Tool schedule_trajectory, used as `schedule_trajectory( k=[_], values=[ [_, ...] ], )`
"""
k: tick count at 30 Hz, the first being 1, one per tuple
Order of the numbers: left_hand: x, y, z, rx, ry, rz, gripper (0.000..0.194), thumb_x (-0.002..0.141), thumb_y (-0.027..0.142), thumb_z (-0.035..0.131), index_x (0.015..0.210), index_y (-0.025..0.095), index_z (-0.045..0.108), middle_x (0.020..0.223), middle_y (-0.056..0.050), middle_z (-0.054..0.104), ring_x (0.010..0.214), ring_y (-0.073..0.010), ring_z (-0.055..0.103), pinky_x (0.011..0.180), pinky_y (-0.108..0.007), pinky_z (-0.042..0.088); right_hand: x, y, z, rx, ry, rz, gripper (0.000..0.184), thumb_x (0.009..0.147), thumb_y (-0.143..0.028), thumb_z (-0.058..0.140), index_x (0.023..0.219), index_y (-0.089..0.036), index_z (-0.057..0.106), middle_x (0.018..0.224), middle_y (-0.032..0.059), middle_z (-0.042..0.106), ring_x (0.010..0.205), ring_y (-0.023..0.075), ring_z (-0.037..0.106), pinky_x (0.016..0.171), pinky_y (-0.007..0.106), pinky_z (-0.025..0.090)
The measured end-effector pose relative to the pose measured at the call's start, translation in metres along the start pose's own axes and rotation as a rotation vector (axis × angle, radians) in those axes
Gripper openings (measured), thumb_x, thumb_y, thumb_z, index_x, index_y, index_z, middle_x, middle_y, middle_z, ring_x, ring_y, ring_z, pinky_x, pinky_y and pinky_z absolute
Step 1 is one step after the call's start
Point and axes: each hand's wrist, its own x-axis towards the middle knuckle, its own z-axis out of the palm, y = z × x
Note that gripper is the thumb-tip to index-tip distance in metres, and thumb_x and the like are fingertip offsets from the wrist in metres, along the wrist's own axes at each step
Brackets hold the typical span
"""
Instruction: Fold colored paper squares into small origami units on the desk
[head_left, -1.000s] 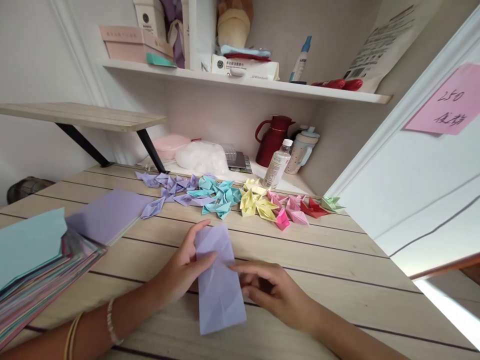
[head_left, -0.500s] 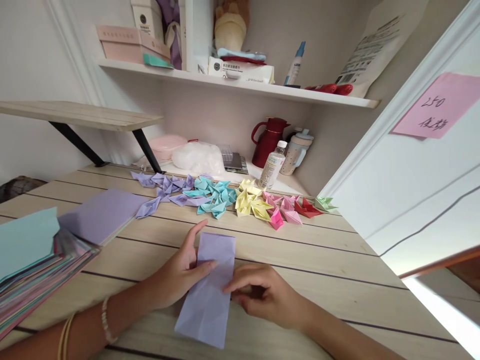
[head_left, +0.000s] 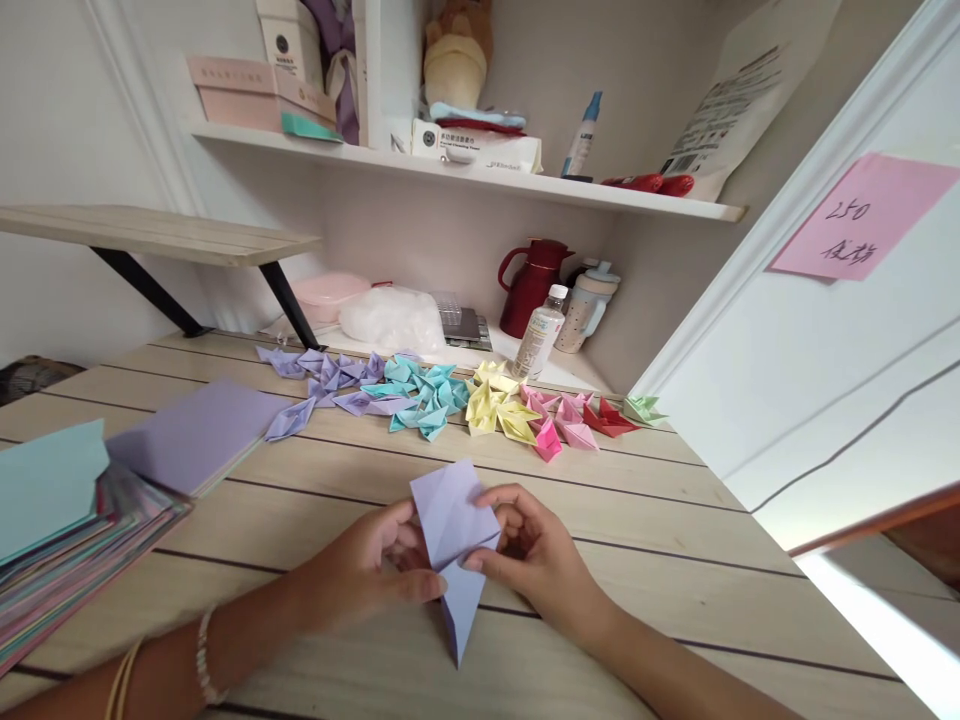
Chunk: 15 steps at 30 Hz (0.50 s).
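A lavender sheet of origami paper point(head_left: 454, 520) is between my two hands above the wooden table, partly folded, with a square upper part and a pointed lower end. My left hand point(head_left: 390, 555) grips its left edge, the thumb lying on the front near the fold. On the opposite edge, my right hand point(head_left: 529, 545) pinches the paper between thumb and fingers. Beyond my hands lies a row of folded paper boats: lavender ones point(head_left: 341, 375), turquoise ones point(head_left: 427, 390), yellow ones point(head_left: 495, 405), pink ones point(head_left: 562, 415), a red one point(head_left: 611, 417) and a pale green one point(head_left: 645, 408).
Lavender sheets point(head_left: 202, 430) and a thick stack of coloured paper point(head_left: 67, 550) lie at the left. Behind the boats stand a plastic bottle point(head_left: 540, 335), a dark red jug point(head_left: 531, 285) and a tumbler point(head_left: 591, 305). A raised wooden shelf point(head_left: 165, 232) overhangs the back left.
The long lavender strip has become a shorter shape with a pointed lower end. My right hand has moved up and now pinches its right edge; my left hand's fingers have closed in.
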Motion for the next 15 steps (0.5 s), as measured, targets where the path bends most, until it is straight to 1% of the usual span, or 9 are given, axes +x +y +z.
schedule_trajectory(
  k=[2,3,4,5,7,8,10,12,15],
  values=[
    [0.0009,0.0016,0.0039,0.065,0.043,-0.022,0.032,0.068,0.034,0.066,0.094,0.016,0.065,0.088,-0.008,0.068,0.079,-0.0207,0.062,0.07,-0.029,0.046,0.0016,-0.0013,0.001,0.098,0.012,0.039,0.068,0.054,-0.026,0.081,0.114,-0.023,0.047,0.058,-0.0082,0.049,0.052,0.0076,0.046,0.051,0.019,0.038],
    [0.0013,0.002,0.0055,0.078,0.056,-0.032,0.027,0.07,0.034,0.064,0.088,0.015,0.066,0.086,-0.008,0.069,0.078,-0.0204,0.062,0.069,-0.028,0.047,0.0025,-0.0025,0.0012,0.129,0.017,0.057,0.075,0.054,-0.025,0.081,0.118,-0.023,0.043,0.058,-0.0089,0.049,0.051,0.0071,0.045,0.05,0.019,0.037],
    [0.0015,0.0022,0.0066,0.083,0.067,-0.039,0.025,0.071,0.035,0.062,0.086,0.015,0.067,0.084,-0.007,0.069,0.076,-0.0197,0.061,0.067,-0.028,0.047,0.0034,-0.0037,0.0011,0.147,0.017,0.074,0.073,0.056,-0.027,0.08,0.119,-0.022,0.043,0.057,-0.009,0.049,0.05,0.0067,0.045,0.05,0.018,0.037],
    [0.0015,0.002,0.0072,0.083,0.075,-0.043,0.024,0.072,0.035,0.061,0.083,0.014,0.067,0.081,-0.007,0.069,0.072,-0.0185,0.061,0.064,-0.027,0.047,0.0041,-0.0048,0.0008,0.153,0.012,0.087,0.064,0.059,-0.029,0.077,0.115,-0.02,0.048,0.056,-0.0085,0.05,0.049,0.0063,0.045,0.049,0.018,0.036],
    [0.001,0.0004,0.007,0.073,0.078,-0.057,0.023,0.073,0.035,0.06,0.079,0.014,0.066,0.067,-0.005,0.066,0.058,-0.0144,0.059,0.056,-0.024,0.046,0.0048,-0.006,-0.0003,0.13,-0.02,0.108,0.036,0.066,-0.035,0.071,0.094,-0.015,0.059,0.049,-0.0074,0.05,0.043,0.005,0.043,0.045,0.017,0.034],
    [0.0007,-0.0007,0.0066,0.059,0.068,-0.071,0.024,0.073,0.036,0.06,0.079,0.013,0.065,0.059,-0.003,0.064,0.05,-0.0121,0.055,0.051,-0.022,0.044,0.0047,-0.006,-0.0011,0.11,-0.038,0.115,0.028,0.069,-0.037,0.069,0.082,-0.014,0.061,0.044,-0.0072,0.049,0.039,0.0043,0.041,0.042,0.017,0.032],
    [0.0003,-0.0029,0.0056,0.011,0.045,-0.097,0.027,0.075,0.038,0.058,0.082,0.013,0.064,0.049,-0.001,0.059,0.04,-0.0103,0.051,0.043,-0.02,0.04,0.0035,-0.0052,-0.0025,0.084,-0.07,0.13,0.027,0.071,-0.039,0.066,0.071,-0.013,0.06,0.038,-0.0071,0.048,0.031,0.0035,0.037,0.036,0.016,0.029],
    [0.0004,-0.0037,0.0041,-0.037,0.039,-0.09,0.029,0.075,0.039,0.057,0.09,0.014,0.065,0.055,-0.003,0.064,0.045,-0.0126,0.056,0.045,-0.022,0.043,0.0016,-0.004,-0.0038,0.107,-0.102,0.125,0.027,0.072,-0.04,0.065,0.076,-0.013,0.062,0.041,-0.0047,0.054,0.03,0.0047,0.039,0.034,0.017,0.03],
    [0.0006,-0.0008,-0.0001,-0.021,0.13,-0.018,0.027,0.075,0.035,0.059,0.092,0.018,0.068,0.081,-0.008,0.07,0.072,-0.0185,0.063,0.065,-0.027,0.048,-0.0007,-0.0035,-0.005,0.174,-0.16,0.057,0.025,0.072,-0.037,0.066,0.083,-0.015,0.066,0.063,0.0023,0.065,0.048,0.0093,0.055,0.047,0.021,0.043]
  ],
)
